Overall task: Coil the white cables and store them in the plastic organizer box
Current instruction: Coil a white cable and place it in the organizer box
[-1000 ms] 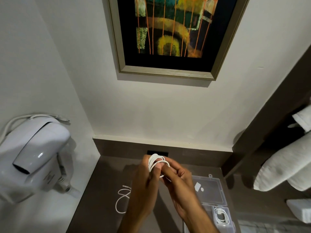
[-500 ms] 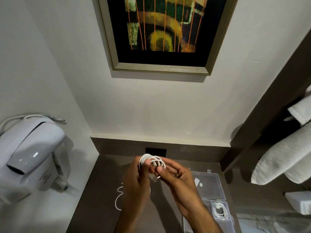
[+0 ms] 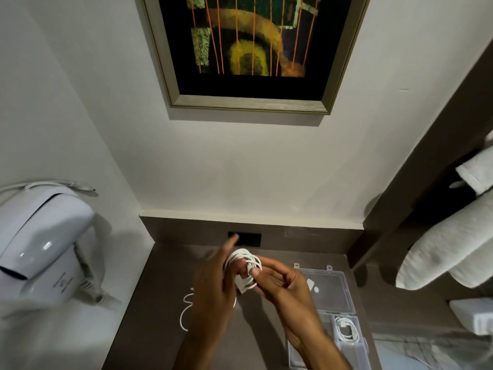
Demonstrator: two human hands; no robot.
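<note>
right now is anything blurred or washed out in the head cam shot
Head view: the left hand is motion-smeared at its raised fingers; the right hand and the coiled cable are sharper; the counter is dim; the hair dryer shows small glints; wide-angle bending curves the wall edges.

Hair dryer (image 3: 40,241): glossy white plastic. Organizer box (image 3: 330,292): clear smooth plastic. Coiled cable (image 3: 244,263): smooth white sheath. Surface (image 3: 160,303): matt brown. Rolled towels (image 3: 448,249): rough white cloth. Picture frame (image 3: 248,104): grained, matt.
</note>
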